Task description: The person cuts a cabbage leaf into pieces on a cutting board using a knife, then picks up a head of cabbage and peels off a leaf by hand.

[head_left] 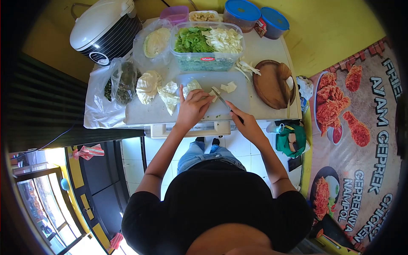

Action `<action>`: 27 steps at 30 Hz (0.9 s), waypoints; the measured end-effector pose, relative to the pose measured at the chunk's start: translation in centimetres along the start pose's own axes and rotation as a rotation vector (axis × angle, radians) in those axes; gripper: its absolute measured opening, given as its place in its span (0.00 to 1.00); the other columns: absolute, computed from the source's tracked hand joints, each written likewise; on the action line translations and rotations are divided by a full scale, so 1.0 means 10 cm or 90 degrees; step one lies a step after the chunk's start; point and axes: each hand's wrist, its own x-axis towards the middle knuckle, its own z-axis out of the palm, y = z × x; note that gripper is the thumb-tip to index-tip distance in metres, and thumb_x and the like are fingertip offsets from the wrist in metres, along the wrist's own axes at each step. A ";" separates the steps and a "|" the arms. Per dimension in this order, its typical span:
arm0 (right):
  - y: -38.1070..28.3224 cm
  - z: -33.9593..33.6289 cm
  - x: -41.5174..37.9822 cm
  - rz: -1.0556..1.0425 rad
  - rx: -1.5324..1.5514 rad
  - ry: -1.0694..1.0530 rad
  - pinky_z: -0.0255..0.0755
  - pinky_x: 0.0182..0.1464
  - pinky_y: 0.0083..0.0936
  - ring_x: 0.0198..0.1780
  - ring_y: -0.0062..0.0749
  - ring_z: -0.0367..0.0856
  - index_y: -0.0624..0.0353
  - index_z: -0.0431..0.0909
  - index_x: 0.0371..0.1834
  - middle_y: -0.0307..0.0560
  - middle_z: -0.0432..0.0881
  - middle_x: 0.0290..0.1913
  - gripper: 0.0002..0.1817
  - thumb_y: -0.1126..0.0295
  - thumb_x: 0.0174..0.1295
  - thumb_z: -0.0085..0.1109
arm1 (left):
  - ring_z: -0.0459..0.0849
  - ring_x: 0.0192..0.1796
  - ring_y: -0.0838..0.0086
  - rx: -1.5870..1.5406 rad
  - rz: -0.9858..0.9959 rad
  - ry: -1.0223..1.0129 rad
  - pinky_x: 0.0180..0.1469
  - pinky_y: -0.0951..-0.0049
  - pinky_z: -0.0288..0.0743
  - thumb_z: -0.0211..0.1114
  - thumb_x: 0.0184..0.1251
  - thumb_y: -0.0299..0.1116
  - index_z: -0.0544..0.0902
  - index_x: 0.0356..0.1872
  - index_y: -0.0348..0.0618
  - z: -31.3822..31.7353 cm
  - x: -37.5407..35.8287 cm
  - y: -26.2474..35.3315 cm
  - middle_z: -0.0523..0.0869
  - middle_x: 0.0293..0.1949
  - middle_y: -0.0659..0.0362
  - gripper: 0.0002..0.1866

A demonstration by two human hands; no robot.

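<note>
On the pale cutting board (239,100), my left hand (193,107) presses down on a piece of cabbage (192,86), its fingers bent over the leaf. My right hand (245,123) grips a knife (222,99) by its black handle. The blade points up and left, touching or close to the cabbage by my left fingertips. Cut cabbage pieces (229,87) lie right of the blade. To the left are a loose cabbage leaf (169,97) and a larger pale cabbage chunk (148,86).
Behind the board stands a clear container (208,63) of shredded greens and cabbage. A round wooden mortar (268,87) is at the right, with cabbage strips (247,68) beside it. A rice cooker (104,29), plastic bags (102,112) and blue-lidded tubs (242,10) sit around the edges.
</note>
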 end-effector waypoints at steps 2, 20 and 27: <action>0.00 0.00 0.00 0.000 -0.012 -0.006 0.64 0.35 0.16 0.29 0.20 0.59 0.46 0.66 0.71 0.41 0.66 0.26 0.24 0.69 0.72 0.49 | 0.76 0.58 0.74 -0.002 0.006 0.031 0.72 0.36 0.36 0.67 0.60 0.33 0.88 0.43 0.57 0.03 -0.01 0.00 0.85 0.44 0.72 0.11; 0.13 0.35 0.01 -0.154 -0.208 0.133 0.74 0.39 0.43 0.36 0.60 0.81 0.47 0.60 0.73 0.68 0.80 0.35 0.28 0.73 0.69 0.49 | 0.79 0.56 0.74 -0.023 0.002 0.069 0.73 0.40 0.34 0.70 0.57 0.36 0.89 0.42 0.58 0.01 -0.01 0.03 0.87 0.39 0.72 0.11; 0.01 0.31 0.13 -0.027 -0.210 0.068 0.73 0.35 0.46 0.32 0.60 0.80 0.47 0.60 0.73 0.66 0.80 0.30 0.28 0.71 0.69 0.48 | 0.78 0.57 0.73 -0.012 0.005 0.064 0.73 0.39 0.33 0.69 0.58 0.38 0.89 0.42 0.58 0.01 -0.01 0.05 0.87 0.39 0.73 0.10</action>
